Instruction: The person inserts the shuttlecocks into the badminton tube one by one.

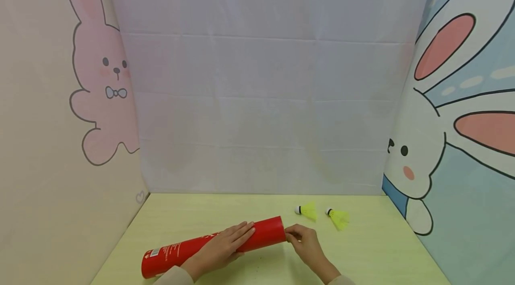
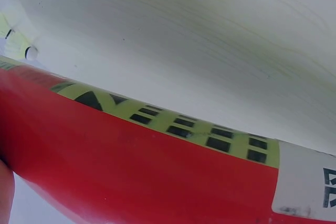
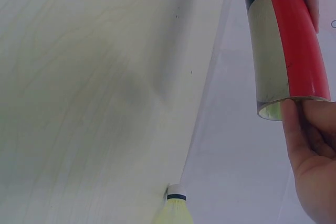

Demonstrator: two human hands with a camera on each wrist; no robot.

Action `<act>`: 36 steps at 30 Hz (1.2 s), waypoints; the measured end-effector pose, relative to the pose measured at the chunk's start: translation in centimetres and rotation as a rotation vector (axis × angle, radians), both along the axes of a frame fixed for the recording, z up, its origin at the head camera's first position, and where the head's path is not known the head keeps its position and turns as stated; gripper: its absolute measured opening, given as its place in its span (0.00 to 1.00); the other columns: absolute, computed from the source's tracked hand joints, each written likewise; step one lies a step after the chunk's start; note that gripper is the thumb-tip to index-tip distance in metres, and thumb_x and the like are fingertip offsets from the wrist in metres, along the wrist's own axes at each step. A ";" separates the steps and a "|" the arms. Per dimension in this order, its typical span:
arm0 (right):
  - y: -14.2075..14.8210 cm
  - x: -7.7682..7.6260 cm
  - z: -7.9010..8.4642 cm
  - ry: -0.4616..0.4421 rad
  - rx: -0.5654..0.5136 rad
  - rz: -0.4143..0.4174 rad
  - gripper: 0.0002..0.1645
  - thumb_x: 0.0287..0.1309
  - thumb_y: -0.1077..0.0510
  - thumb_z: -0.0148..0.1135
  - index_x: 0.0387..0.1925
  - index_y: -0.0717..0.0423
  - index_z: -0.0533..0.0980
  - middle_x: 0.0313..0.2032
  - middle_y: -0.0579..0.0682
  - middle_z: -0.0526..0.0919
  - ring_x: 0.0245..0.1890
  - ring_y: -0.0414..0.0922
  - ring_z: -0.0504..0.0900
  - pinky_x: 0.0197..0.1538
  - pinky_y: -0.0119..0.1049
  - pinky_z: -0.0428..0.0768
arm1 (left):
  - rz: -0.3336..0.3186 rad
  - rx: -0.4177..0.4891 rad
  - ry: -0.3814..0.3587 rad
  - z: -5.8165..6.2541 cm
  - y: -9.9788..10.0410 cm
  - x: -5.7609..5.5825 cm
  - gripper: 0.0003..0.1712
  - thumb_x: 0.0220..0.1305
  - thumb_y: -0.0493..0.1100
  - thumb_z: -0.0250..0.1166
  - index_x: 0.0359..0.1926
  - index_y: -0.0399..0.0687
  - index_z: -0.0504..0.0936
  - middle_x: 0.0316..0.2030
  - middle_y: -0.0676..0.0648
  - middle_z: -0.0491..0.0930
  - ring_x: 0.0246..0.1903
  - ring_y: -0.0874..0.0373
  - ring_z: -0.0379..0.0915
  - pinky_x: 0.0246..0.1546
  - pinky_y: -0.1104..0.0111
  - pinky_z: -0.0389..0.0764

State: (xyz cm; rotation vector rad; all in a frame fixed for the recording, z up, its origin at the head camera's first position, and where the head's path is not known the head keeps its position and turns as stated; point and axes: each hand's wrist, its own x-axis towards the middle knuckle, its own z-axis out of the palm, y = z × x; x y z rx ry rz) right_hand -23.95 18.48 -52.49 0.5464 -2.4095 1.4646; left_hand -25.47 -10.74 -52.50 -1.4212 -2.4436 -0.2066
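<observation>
A long red shuttlecock tube (image 1: 181, 249) lies slanted over the table, its right end raised. My left hand (image 1: 225, 242) holds it around the middle, fingers across the top and thumb below. Up close in the left wrist view, the tube (image 2: 131, 156) shows a yellow-green strip with black marks. At the tube's right mouth is my right hand (image 1: 303, 242), fingers curled and thumb tip right at the rim. In the right wrist view, the open rim (image 3: 270, 111) shows some pale yellow inside; whether the right fingers pinch anything there I cannot tell.
Two yellow shuttlecocks with white heads lie on the pale yellow table (image 1: 386, 240) behind the right hand: one on the left (image 1: 307, 211), one on the right (image 1: 338, 218). A plain white sheet (image 1: 261, 119) hangs at the back, with rabbit-printed walls on both sides.
</observation>
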 end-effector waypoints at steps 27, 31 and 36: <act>3.2 -2.5 -0.3 0.082 0.055 -0.124 0.02 0.54 0.66 0.67 0.32 0.60 0.82 0.29 0.51 0.84 0.29 0.39 0.83 0.32 0.29 0.82 | 0.013 0.000 -0.016 -0.1 -0.1 -0.2 0.52 0.55 0.42 0.72 0.75 0.48 0.52 0.72 0.49 0.57 0.67 0.52 0.59 0.56 0.58 0.75; 4.4 -3.5 -0.6 0.044 0.067 -0.200 0.05 0.55 0.67 0.67 0.35 0.60 0.82 0.31 0.51 0.84 0.32 0.43 0.83 0.35 0.30 0.82 | 0.011 0.002 -0.005 -0.1 -0.1 -0.1 0.51 0.55 0.42 0.72 0.75 0.47 0.53 0.72 0.49 0.58 0.67 0.52 0.60 0.56 0.59 0.75; 6.4 -5.1 -1.5 -0.047 0.086 -0.272 0.11 0.56 0.69 0.64 0.42 0.65 0.80 0.35 0.52 0.84 0.37 0.50 0.82 0.40 0.34 0.82 | 0.017 -0.004 -0.005 0.0 -0.2 -0.1 0.52 0.55 0.43 0.72 0.75 0.47 0.52 0.72 0.49 0.57 0.67 0.52 0.60 0.56 0.59 0.76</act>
